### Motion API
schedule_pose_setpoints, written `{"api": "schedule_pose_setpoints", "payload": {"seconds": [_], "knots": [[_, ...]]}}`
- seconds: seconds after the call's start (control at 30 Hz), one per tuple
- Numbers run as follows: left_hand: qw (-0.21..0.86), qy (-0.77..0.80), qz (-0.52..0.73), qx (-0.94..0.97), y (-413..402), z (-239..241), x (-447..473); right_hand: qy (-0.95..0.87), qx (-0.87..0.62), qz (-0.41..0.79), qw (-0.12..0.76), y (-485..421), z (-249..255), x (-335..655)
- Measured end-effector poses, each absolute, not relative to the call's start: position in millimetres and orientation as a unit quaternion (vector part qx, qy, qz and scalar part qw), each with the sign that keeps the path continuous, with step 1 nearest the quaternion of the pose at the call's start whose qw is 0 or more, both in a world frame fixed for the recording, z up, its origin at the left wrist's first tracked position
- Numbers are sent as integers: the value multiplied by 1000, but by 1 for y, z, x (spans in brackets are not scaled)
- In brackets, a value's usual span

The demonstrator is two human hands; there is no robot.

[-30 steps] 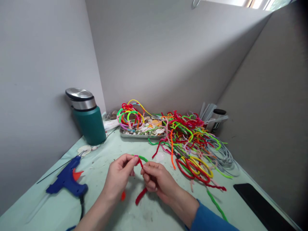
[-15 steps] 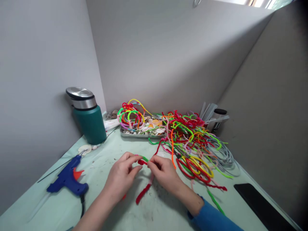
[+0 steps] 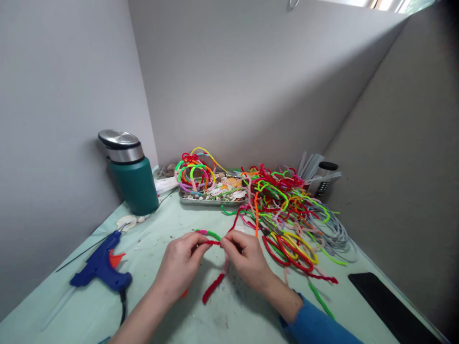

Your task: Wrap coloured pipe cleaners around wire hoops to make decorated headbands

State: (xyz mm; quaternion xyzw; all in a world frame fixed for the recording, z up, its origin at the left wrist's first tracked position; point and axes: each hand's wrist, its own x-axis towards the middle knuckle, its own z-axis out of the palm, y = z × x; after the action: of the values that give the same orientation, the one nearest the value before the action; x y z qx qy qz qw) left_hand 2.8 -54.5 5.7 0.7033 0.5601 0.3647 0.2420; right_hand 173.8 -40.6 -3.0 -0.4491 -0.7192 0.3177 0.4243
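Note:
Between my two hands runs a fuzzy pipe cleaner strand with a red part [image 3: 214, 242] and a green and pink part [image 3: 212, 234]. My left hand [image 3: 182, 260] pinches the red part between thumb and fingers. Closed on the strand at its right is my right hand [image 3: 244, 255], whose fingertips cover where the colours meet. Below the hands, a dark red pipe cleaner end [image 3: 213, 288] hangs or lies over the table; how it joins the rest is hidden. An orange tip [image 3: 184, 293] peeks out beside my left wrist.
A blue glue gun [image 3: 102, 265] lies left, near a green bottle [image 3: 133, 184]. At the back sits a metal tray [image 3: 211, 202] of shells with coloured rings on top. Right are heaped pipe cleaners [image 3: 276, 191], red-handled and yellow-handled scissors [image 3: 287, 253], grey cord [image 3: 335, 229] and a black phone-like slab [image 3: 385, 306].
My left fingers have closed onto the red part, which was loose between the hands before. The green and pink part now shows further left above them. My right hand has hardly moved.

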Motion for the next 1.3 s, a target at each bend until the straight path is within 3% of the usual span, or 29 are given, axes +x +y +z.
{"api": "schedule_pose_setpoints", "payload": {"seconds": [0.27, 0.53, 0.67, 0.97, 1.3], "knots": [[452, 532, 462, 547, -54, 12, 4, -502, -414, 618, 441, -44, -6, 163], [587, 452, 521, 424, -57, 6, 14, -353, -313, 773, 424, -54, -16, 148], [583, 472, 497, 435, -54, 6, 14, -381, -358, 736, 429, -50, -15, 151], [466, 528, 415, 576, -51, 5, 7, -587, -444, 518, 437, -41, -12, 164], [295, 549, 346, 701, -56, 8, 7, -621, -457, 460, 440, -38, -5, 170]]}}
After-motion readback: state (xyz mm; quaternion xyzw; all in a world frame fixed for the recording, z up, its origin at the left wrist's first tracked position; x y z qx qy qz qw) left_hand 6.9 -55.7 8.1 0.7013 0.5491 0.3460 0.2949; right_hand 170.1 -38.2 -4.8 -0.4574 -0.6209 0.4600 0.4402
